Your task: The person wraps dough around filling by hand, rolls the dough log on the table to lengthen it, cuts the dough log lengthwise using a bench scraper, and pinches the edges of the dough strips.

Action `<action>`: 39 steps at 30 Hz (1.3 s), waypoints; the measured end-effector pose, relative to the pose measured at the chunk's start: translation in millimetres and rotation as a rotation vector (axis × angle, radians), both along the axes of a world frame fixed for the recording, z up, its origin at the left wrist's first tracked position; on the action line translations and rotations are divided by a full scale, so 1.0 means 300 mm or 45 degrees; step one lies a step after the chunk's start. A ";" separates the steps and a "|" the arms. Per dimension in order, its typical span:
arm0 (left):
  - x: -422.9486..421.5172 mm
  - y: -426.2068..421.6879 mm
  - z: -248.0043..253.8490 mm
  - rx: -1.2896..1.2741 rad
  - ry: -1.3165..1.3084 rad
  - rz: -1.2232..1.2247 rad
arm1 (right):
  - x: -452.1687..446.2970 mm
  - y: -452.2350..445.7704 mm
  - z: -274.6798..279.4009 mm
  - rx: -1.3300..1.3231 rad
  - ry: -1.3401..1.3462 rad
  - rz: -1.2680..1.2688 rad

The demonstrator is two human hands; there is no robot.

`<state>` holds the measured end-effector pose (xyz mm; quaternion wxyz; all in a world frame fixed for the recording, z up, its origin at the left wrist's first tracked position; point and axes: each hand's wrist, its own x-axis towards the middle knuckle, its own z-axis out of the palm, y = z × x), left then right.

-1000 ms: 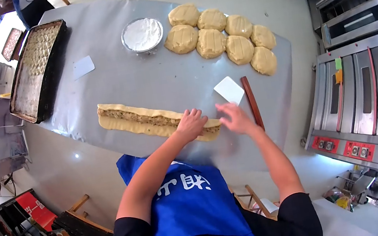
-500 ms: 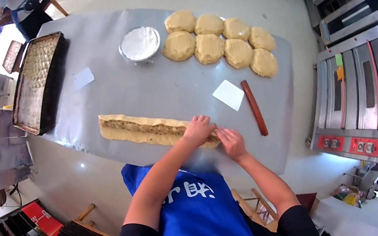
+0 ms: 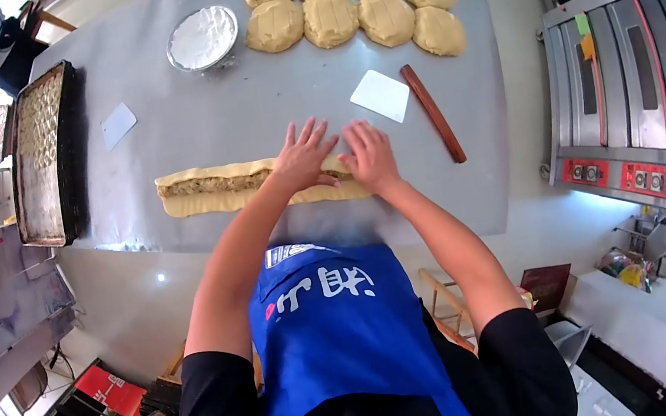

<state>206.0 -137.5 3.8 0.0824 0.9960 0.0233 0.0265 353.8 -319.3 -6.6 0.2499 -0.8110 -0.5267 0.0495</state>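
Observation:
A long dough strip [image 3: 217, 201] with a line of crumbly filling lies along the near side of the metal table. My left hand [image 3: 306, 158] is over its right part, fingers spread, the thumb low across the filling. Close beside it, at the right end of the strip, my right hand [image 3: 370, 153] has its fingers apart and pointing away from me. Both hands are at the far edge of the dough, and they cover part of it. Neither hand holds anything that I can see.
Several dough pieces [image 3: 331, 21] stand in two rows at the back. A bowl of white flour [image 3: 202, 38], a white scraper [image 3: 380, 97], a wooden stick [image 3: 433, 114], a smaller card [image 3: 118, 126] and a dark baking tray [image 3: 43, 159] are on the table [image 3: 246, 108]. Ovens [image 3: 630, 88] stand right.
The view has turned and shifted, so the table sits higher. My right hand has opened from the dough's right end, and my left hand's fingers have spread.

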 end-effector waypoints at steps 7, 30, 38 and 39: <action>-0.150 -0.139 -0.079 0.132 0.252 0.052 | -0.116 -0.134 -0.026 -0.046 -0.335 0.365; -0.263 0.293 0.044 -0.359 0.361 -0.006 | -0.302 0.187 0.090 -0.168 -0.154 0.271; -0.477 0.197 -0.026 0.046 0.141 0.147 | -0.395 0.137 0.030 -0.103 -0.354 0.363; -0.482 0.200 0.005 -0.051 0.224 0.133 | -0.399 0.155 0.059 -0.139 -0.234 0.336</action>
